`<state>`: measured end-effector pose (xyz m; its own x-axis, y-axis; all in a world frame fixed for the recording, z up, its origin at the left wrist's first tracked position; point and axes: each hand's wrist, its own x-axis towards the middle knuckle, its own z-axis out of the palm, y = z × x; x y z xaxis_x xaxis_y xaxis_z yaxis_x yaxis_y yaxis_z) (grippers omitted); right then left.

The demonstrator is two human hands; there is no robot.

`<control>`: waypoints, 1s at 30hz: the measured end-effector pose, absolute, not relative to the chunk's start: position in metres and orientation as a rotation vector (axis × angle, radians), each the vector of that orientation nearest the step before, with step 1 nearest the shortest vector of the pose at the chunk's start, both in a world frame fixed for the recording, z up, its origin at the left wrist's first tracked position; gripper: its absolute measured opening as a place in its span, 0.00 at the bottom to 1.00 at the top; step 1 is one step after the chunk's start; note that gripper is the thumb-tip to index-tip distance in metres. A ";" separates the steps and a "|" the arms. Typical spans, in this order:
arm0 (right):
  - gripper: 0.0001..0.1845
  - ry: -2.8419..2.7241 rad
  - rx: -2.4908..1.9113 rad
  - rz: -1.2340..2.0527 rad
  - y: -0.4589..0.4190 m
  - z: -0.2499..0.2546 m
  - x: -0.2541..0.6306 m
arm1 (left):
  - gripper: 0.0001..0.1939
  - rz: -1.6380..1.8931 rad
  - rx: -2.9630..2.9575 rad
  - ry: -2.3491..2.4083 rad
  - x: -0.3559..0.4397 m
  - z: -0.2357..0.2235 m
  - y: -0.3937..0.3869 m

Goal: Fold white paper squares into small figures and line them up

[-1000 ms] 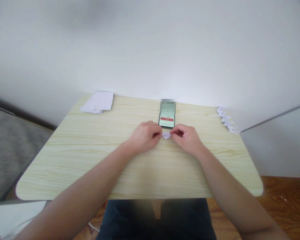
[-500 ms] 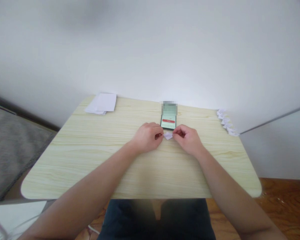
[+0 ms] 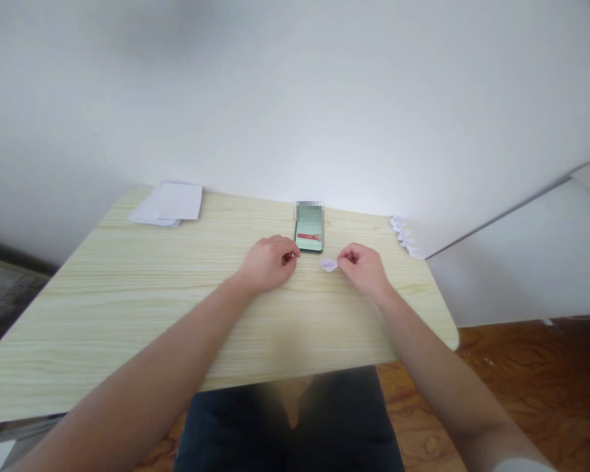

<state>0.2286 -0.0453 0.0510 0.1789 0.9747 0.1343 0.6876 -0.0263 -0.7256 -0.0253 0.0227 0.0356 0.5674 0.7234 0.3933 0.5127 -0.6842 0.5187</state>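
Observation:
A small folded white paper piece (image 3: 328, 264) is pinched at its right end by my right hand (image 3: 364, 267), thumb against forefinger, just over the table. My left hand (image 3: 270, 263) rests on the tabletop to the left, apart from the paper. Its fingers are curled, a small gap shows between thumb and forefinger, and I see nothing held there. A phone (image 3: 309, 229) with a lit screen lies just beyond the hands, its upper part blurred out.
A stack of white paper sheets (image 3: 179, 200) lies at the table's back left. Along the right edge stands a row of several folded white paper pieces (image 3: 404, 236). A white wall (image 3: 295, 118) rises behind the pale wooden table (image 3: 128, 314).
My left hand has let go of the folded paper and drawn back left. The paper stays in my right hand. The view has turned to the right.

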 end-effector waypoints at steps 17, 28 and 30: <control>0.07 -1.273 -2.310 0.296 -0.074 0.081 0.438 | 0.10 0.736 2.370 1.154 -0.025 0.037 0.030; 0.13 -1.227 -2.465 0.364 -0.085 0.060 0.464 | 0.11 0.692 2.332 1.213 -0.025 0.037 0.030; 0.17 -1.221 -2.469 0.392 -0.083 0.058 0.466 | 0.11 0.704 2.316 1.226 -0.025 0.037 0.030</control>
